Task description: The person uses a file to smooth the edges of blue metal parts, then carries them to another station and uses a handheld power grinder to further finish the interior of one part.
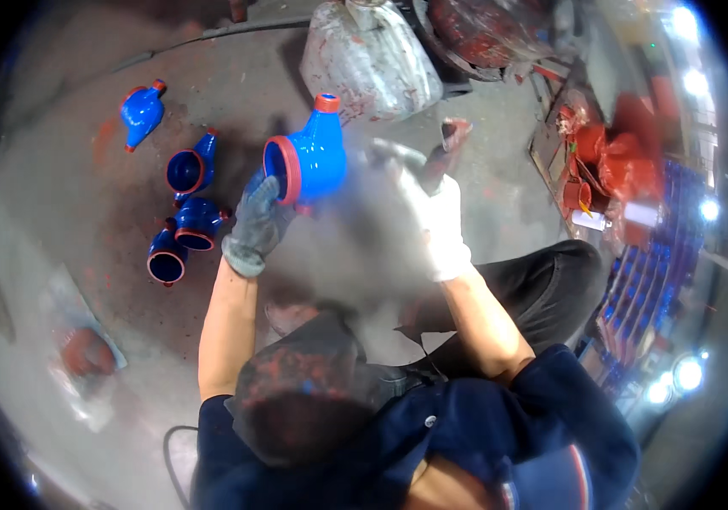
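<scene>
A glossy blue, hollow pipe fitting [321, 157] with red rims is raised off the floor in front of me. My left hand [258, 223], in a grey, stained glove, grips it by the lower left, near its wide round mouth. To its right, my right hand [439, 217] wears a white glove that looks overexposed and partly blurred. Its fingers are closed around a dark tool with a red-stained end [456, 132], whose exact kind I cannot make out. A greyish blur hangs between the two hands.
Several similar blue fittings, including one [143, 112] farther off, lie on the grey floor [236, 76] to the left. A red-stained, plastic-wrapped bundle [372, 64] stands ahead. Red-smeared containers [589, 144] and a white spray can [589, 220] are at right. A plastic sheet [88, 353] lies lower left.
</scene>
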Demonstrator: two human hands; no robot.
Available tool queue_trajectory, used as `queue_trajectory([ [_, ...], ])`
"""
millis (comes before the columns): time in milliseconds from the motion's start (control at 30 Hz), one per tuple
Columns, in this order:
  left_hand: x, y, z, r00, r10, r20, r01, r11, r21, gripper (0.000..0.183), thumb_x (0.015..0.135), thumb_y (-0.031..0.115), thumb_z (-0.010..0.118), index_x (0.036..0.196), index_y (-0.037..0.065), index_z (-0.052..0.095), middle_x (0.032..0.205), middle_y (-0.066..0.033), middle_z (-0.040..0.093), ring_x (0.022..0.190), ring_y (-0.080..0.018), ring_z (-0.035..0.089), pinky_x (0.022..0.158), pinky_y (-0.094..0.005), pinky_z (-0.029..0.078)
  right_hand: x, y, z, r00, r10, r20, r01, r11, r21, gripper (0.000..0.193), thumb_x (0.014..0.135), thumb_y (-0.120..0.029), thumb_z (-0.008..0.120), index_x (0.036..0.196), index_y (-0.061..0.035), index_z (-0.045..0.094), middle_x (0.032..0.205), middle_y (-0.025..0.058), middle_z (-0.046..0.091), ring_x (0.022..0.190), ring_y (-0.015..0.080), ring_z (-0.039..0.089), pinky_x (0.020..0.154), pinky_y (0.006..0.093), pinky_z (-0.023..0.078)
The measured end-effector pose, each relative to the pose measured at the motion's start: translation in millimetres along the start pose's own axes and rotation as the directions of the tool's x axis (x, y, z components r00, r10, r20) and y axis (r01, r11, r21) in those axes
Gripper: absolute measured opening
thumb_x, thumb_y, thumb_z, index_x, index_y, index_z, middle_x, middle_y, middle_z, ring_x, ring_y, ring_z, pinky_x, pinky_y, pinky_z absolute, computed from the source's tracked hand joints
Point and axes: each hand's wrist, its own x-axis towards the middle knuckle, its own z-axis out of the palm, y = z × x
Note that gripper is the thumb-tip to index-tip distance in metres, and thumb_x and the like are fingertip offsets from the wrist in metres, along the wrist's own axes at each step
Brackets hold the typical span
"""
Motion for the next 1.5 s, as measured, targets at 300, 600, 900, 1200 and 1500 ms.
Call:
queue_trajectory([
  [300,-2.4,14.2,94.6,0.929,0.366,0.061,-0.342,0.782,0.522,0.076,0.09,0.041,0.068,0.148,0.001,0.04,0.144,-0.012,0.049,0.131,-0.0231,0.048,0.11,-0.0375,0.038,-1.4,-38.5,-9.2,0.997,-0.045,-0.059,0.051,0.992,0.113,0.045,0.093,-0.02,0.071,0.13,0.0046,0.06,0.105,0.0057,0.069,0.089,0.0077,0.059,0.081,0.024,0.049],
  [600,-5.9,14.0,107.1,0.673,0.677,0.298,-0.463,0.072,0.883,0.063,0.088,0.028,0.071,0.139,-0.001,0.047,0.133,-0.0209,0.053,0.12,-0.0381,0.055,0.104,-0.0445,0.043,-2.6,-4.9,-22.7,1.0,-0.011,0.026,0.004,0.963,0.268,0.062,0.096,-0.027,0.068,0.141,0.0076,0.044,0.127,0.0144,0.062,0.109,0.0187,0.061,0.094,0.0344,0.049],
  [900,-16.7,7.8,127.3,0.767,0.62,0.166,-0.38,0.23,0.896,0.095,0.075,0.023,0.085,0.149,-0.002,0.031,0.14,-0.0176,0.047,0.127,-0.0288,0.051,0.107,-0.0407,0.042,1.5,1.1,-24.7,0.984,-0.129,0.12,0.056,0.876,0.479,0.056,0.098,-0.025,0.064,0.142,0.0046,0.044,0.129,0.0139,0.06,0.084,0.0117,0.061,0.078,0.0268,0.049],
  [1200,-27.8,33.9,133.7,0.913,0.382,0.143,-0.315,0.436,0.843,0.097,0.076,0.036,0.085,0.15,-0.001,0.034,0.139,-0.0168,0.051,0.122,-0.0245,0.055,0.107,-0.0385,0.043,10.6,2.1,-26.0,0.997,-0.026,0.069,-0.014,0.849,0.528,0.05,0.103,-0.028,0.056,0.142,0.0011,0.048,0.072,-0.0052,0.05,0.049,0.0009,0.036,0.045,0.0183,0.029],
  [1500,-16.6,30.2,118.4,0.994,-0.074,0.077,0.034,0.904,0.427,0.095,0.07,0.032,0.089,0.147,0.003,0.042,0.142,-0.0102,0.051,0.128,-0.0193,0.049,0.109,-0.0346,0.04,15.3,5.8,-33.2,0.951,-0.069,0.303,-0.068,0.905,0.42,0.053,0.101,-0.023,0.057,0.146,0.001,0.042,0.124,0.0167,0.066,0.049,0.0005,0.036,0.047,0.0179,0.032],
])
